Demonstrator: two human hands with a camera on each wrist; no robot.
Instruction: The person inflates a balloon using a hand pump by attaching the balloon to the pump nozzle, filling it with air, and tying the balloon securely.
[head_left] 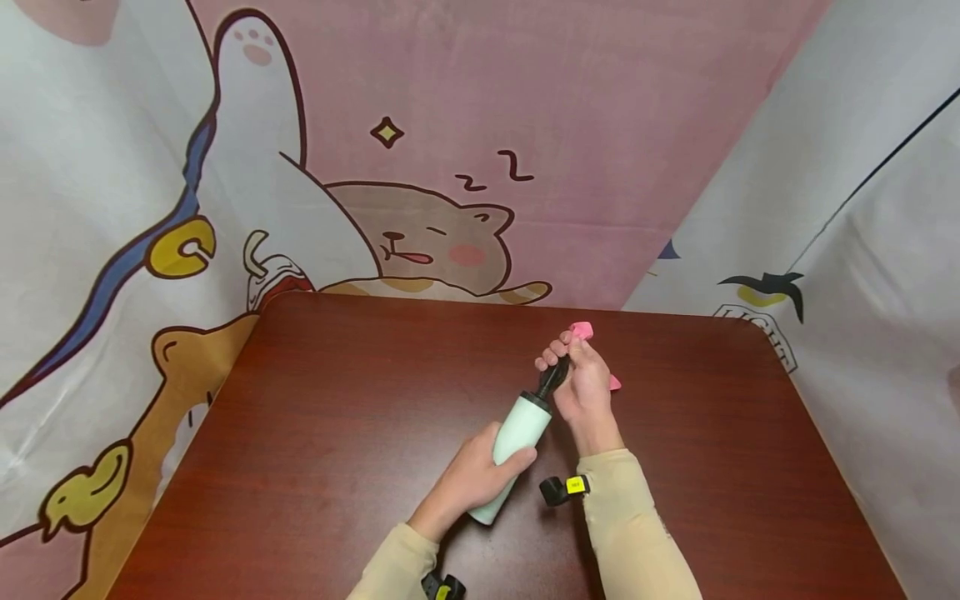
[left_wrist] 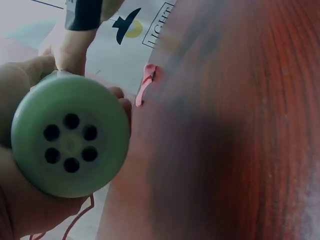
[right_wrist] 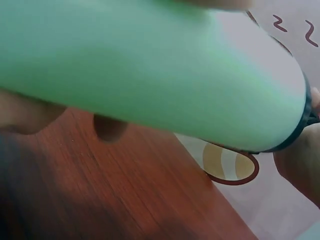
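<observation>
A mint-green balloon hand pump [head_left: 521,433] tilts above the table, its black nozzle end [head_left: 553,377] pointing away from me. My left hand [head_left: 476,473] grips the pump's body, thumb laid across it. At the nozzle, my right hand [head_left: 588,383] pinches a pink balloon [head_left: 582,330] between thumb and fingers; how far it sits over the tip is hidden. The left wrist view looks onto the pump's round base [left_wrist: 70,142] with its ring of dark holes. In the right wrist view the green barrel [right_wrist: 150,75] fills the upper part.
Another pink balloon [left_wrist: 146,85] lies on the reddish-brown wooden table [head_left: 337,417], partly behind my right hand in the head view. Cartoon-printed cloth [head_left: 600,125] hangs behind and beside the table. Black wrist cameras [head_left: 555,491] are strapped to both sleeves.
</observation>
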